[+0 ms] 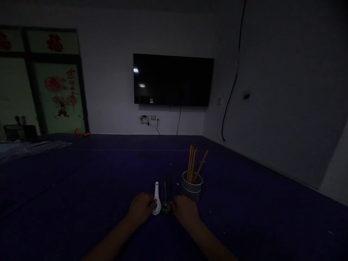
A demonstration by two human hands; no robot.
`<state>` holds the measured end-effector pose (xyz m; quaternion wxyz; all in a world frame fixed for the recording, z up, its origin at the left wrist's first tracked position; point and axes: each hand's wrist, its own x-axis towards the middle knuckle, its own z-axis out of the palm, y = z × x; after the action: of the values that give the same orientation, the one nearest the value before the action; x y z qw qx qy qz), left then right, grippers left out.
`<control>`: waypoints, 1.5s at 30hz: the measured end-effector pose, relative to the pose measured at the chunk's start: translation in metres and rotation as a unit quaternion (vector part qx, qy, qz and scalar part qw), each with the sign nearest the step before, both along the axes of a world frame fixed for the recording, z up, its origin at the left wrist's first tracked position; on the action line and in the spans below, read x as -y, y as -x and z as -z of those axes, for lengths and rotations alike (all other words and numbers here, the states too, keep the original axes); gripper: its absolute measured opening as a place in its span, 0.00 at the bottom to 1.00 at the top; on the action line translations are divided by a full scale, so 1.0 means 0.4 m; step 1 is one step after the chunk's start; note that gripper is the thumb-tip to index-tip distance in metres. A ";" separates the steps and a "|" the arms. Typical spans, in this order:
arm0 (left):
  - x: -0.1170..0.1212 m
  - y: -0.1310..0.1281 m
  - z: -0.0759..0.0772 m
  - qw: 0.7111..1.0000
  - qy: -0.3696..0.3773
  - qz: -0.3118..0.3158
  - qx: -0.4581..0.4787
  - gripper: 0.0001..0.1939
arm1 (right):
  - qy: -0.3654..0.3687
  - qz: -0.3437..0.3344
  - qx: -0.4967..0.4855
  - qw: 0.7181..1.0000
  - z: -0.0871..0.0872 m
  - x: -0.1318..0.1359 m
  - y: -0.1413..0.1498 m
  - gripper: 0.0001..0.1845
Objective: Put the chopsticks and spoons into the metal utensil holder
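A white soup spoon (157, 197) lies on the blue-purple tabletop, its handle pointing away from me. My left hand (141, 206) is closed at its left side, with the thumb on the bowl. Beside the spoon lies a metal spoon (165, 203) with a long thin handle and a round, dark bowl. To the right of that is a dark, slim utensil (171, 188); its lower end is hidden by my right hand (186, 210), whose fingers are closed on it. Just behind the right hand stands a grey metal cup (191, 186) holding several wooden chopsticks (192, 165).
The room is dim. Clear plastic sheeting (29, 148) lies at the table's far left, and small orange objects (77, 132) sit at its back edge. A television (174, 79) hangs on the far wall. A black cable (231, 98) runs down the right wall.
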<state>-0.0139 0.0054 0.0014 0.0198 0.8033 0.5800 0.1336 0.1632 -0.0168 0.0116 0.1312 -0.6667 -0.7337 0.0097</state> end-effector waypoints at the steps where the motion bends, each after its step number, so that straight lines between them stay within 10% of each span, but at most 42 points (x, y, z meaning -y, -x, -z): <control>1: 0.000 0.000 0.000 1.000 0.000 0.000 -0.001 0.18 | 0.000 -0.004 0.000 1.000 0.001 -0.001 0.001 0.13; 15: -0.018 0.012 0.005 0.996 -0.008 -0.062 0.065 0.18 | -0.003 -0.050 0.006 0.999 0.017 0.000 0.031 0.15; 25: 0.005 0.009 -0.006 0.965 -0.241 0.039 0.095 0.22 | -0.097 -0.056 -0.093 0.989 -0.038 0.022 0.023 0.20; 35: 0.038 -0.025 0.004 0.919 -0.346 0.188 0.017 0.20 | -0.145 -0.108 -0.491 0.852 -0.042 0.012 0.020 0.27; 45: 0.044 -0.002 -0.006 0.932 -0.278 0.155 0.170 0.23 | -0.135 -0.156 -0.588 0.782 -0.080 0.005 -0.015 0.24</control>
<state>-0.0131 -0.0122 0.0039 -0.0858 0.8218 0.3757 0.4196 0.1692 -0.0186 0.0435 0.6223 -0.3839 -0.6017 0.3213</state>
